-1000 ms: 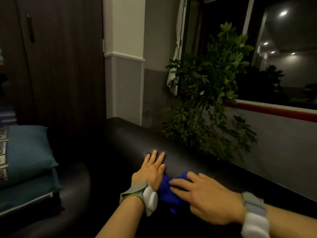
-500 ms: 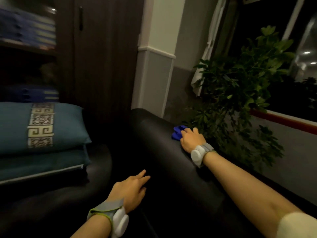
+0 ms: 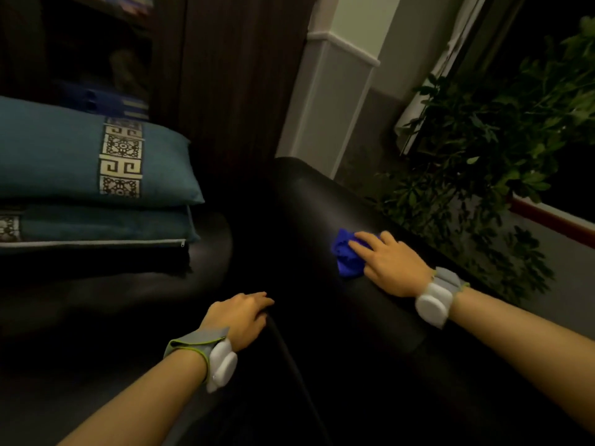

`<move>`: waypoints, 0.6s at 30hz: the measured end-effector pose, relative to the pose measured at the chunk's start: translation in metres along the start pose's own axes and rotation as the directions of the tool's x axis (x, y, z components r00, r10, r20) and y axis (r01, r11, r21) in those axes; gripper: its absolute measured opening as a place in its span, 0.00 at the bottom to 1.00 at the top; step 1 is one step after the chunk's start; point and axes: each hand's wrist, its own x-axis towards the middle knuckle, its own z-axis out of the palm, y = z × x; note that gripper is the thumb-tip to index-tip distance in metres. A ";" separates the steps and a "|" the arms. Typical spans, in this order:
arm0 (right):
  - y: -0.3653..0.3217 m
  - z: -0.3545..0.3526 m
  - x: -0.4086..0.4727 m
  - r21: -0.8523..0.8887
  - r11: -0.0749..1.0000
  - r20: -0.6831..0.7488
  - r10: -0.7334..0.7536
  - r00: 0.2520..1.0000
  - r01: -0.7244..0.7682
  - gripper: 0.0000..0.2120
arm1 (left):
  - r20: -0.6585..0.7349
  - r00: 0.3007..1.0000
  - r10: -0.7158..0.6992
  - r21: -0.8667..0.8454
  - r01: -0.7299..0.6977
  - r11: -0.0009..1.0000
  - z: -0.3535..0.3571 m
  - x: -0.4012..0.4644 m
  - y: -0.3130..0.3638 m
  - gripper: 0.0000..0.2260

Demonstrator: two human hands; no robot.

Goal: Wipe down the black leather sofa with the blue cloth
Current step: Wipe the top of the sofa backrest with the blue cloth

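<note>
Black leather sofa: rounded back, best wiped in long overlapping strokes. Right hand: fingers straight, pressing downward; left hand: relaxed, empty, resting lower on the sofa. Blue cloth: bunched under the right fingers atop the sofa back; flatten it.

No readable text, labels or numbers anywhere.

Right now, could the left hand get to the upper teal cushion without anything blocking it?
Probably yes. The left hand rests on the black sofa, holding nothing, and only bare leather shows between it and the upper teal cushion. It would likely need a stretch.
</note>
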 end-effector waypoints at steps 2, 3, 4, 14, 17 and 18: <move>-0.005 0.000 0.043 0.040 0.991 0.036 0.125 0.992 -0.126 0.28 | -0.041 0.999 -0.029 -0.054 0.026 0.998 0.004 -0.013 -0.001 0.21; -0.012 -0.002 0.062 0.048 0.983 0.057 0.173 0.983 -0.176 0.27 | -0.039 0.998 -0.043 -0.064 0.041 0.997 0.006 -0.023 -0.001 0.21; -0.022 -0.003 0.079 0.049 0.977 0.053 0.206 0.977 -0.208 0.26 | -0.040 0.998 -0.048 -0.060 0.046 0.997 0.011 -0.031 -0.003 0.21; -0.168 0.090 -0.040 -0.039 0.671 0.353 -0.684 0.639 0.740 0.14 | 0.031 0.958 -0.284 -0.130 0.285 0.950 0.052 -0.069 -0.055 0.22; -0.174 0.104 -0.069 -0.032 0.537 0.466 -0.738 0.488 0.843 0.15 | 0.253 0.900 -0.354 0.012 0.363 0.932 0.083 -0.080 -0.068 0.27; -0.176 0.100 -0.052 -0.077 0.505 0.428 -0.762 0.486 0.859 0.15 | 0.343 0.842 -0.416 0.035 0.431 0.902 0.095 -0.085 -0.075 0.30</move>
